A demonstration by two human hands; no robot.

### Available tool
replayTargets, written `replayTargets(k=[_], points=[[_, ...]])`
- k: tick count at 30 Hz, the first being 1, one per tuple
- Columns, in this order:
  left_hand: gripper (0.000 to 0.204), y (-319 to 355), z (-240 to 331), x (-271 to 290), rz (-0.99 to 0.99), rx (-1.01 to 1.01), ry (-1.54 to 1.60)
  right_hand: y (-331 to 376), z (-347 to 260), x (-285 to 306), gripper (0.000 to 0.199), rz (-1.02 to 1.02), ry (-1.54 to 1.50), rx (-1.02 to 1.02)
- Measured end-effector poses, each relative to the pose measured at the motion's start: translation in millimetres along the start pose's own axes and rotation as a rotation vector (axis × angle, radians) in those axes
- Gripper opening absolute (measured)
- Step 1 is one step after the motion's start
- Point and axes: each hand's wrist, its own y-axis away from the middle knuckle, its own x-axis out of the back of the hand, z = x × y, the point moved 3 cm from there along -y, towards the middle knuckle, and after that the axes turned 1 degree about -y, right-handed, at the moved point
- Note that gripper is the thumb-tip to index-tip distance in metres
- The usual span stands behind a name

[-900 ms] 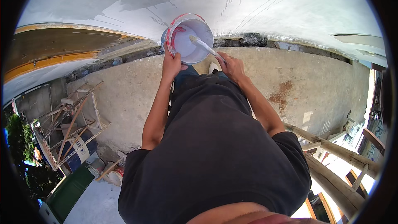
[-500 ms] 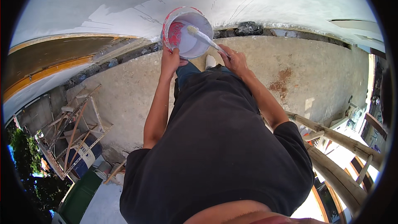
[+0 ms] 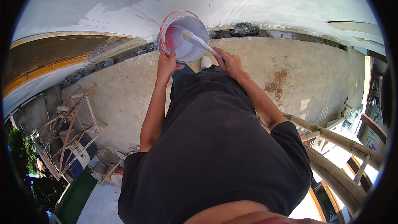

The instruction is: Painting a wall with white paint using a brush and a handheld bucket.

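My left hand (image 3: 168,65) grips the near left rim of a paint bucket (image 3: 198,27), its fingers closed on the edge. The bucket is tilted so its inside shows, with white paint and a red patch on the left inner side. In my right hand (image 3: 230,63) is a paintbrush (image 3: 199,42), held by its handle, its pale bristles over the bucket's opening. Whether the bristle tips touch the paint I cannot tell. Ahead stands a wall (image 3: 174,0), partly white and partly grey, with dark drip streaks.
A rusty metal frame (image 3: 83,116) stands at the left beside a blue drum (image 3: 81,155). At the right leans a wooden pole ladder (image 3: 331,139). Dark stones (image 3: 244,29) line the wall's foot. A brown stain (image 3: 277,84) marks the concrete floor.
The bucket, both hands and the brush have shifted slightly down and left in the picture. Both holds are unchanged.
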Motion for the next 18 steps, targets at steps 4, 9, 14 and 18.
replayTargets(k=[4, 9, 14, 18], points=[[0.042, 8.6, 0.9, 0.8, -0.014, 0.022, -0.008, 3.1, 0.6, 2.9, 0.026, -0.035, 0.050, -0.026], [0.042, 4.7, -7.2, -0.5, -0.028, 0.009, 0.035, 6.4, 7.1, 1.3, 0.029, -0.118, 0.083, -0.070], [0.064, -8.7, -15.2, 3.8, -0.084, 0.106, 0.038, 14.2, -1.4, 0.9, 0.029, -0.027, 0.044, -0.078], [0.059, -9.3, -7.3, -0.7, -0.056, 0.019, -0.099, 10.8, 4.9, -5.7, 0.027, -0.017, 0.068, -0.041]])
